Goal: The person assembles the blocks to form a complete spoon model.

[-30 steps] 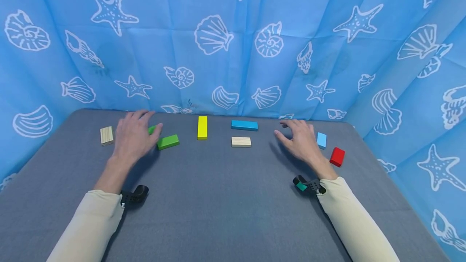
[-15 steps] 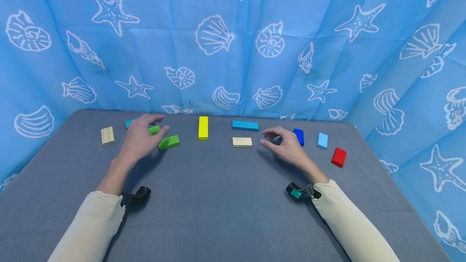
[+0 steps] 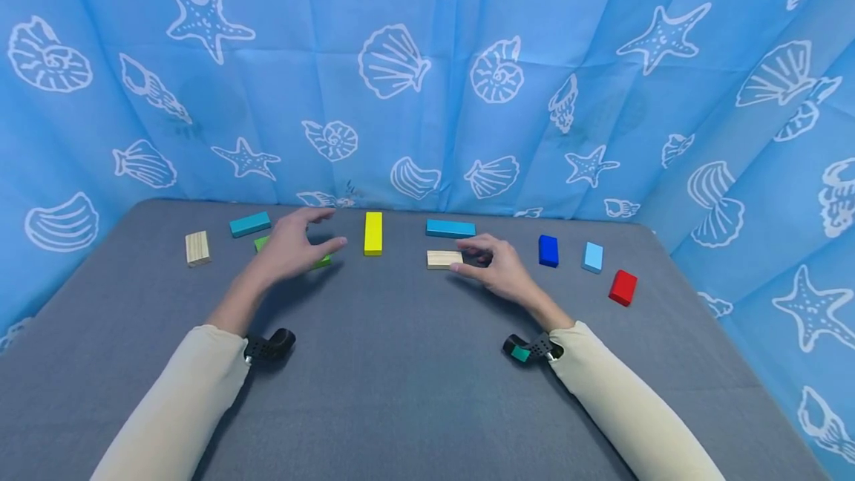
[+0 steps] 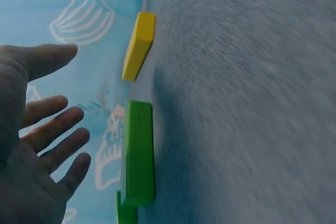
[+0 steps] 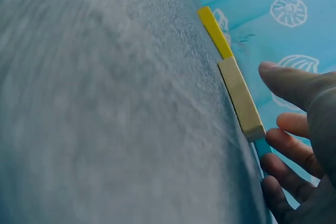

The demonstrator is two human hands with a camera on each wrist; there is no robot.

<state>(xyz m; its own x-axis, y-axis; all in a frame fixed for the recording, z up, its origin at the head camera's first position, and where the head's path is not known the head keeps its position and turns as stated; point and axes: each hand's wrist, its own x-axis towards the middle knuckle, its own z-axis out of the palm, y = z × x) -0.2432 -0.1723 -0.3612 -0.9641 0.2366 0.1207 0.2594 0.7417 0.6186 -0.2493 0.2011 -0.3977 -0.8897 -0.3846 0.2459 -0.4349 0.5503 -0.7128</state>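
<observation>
My left hand (image 3: 291, 245) hovers over two green blocks and partly hides them; its thumb and fingers are spread with nothing between them. In the left wrist view a green block (image 4: 139, 153) lies near those fingers. A yellow block (image 3: 373, 234) stands just to the right of that hand. My right hand (image 3: 497, 267) is at the right end of a plain wooden block (image 3: 439, 260), thumb and fingers apart. In the right wrist view the wooden block (image 5: 241, 98) lies beyond the loosely bent fingers, not held. Behind it lies a long blue block (image 3: 450, 228).
A dark blue block (image 3: 548, 251), a light blue block (image 3: 592, 257) and a red block (image 3: 623, 288) lie on the right. At the left are a teal block (image 3: 250, 225) and another wooden block (image 3: 197, 249). A blue shell-patterned curtain (image 3: 414, 132) borders the grey table (image 3: 401, 392).
My right hand has moved left from near the dark blue block to the wooden block. My left hand has shifted right, uncovering the teal block. The blocks stay in place.
</observation>
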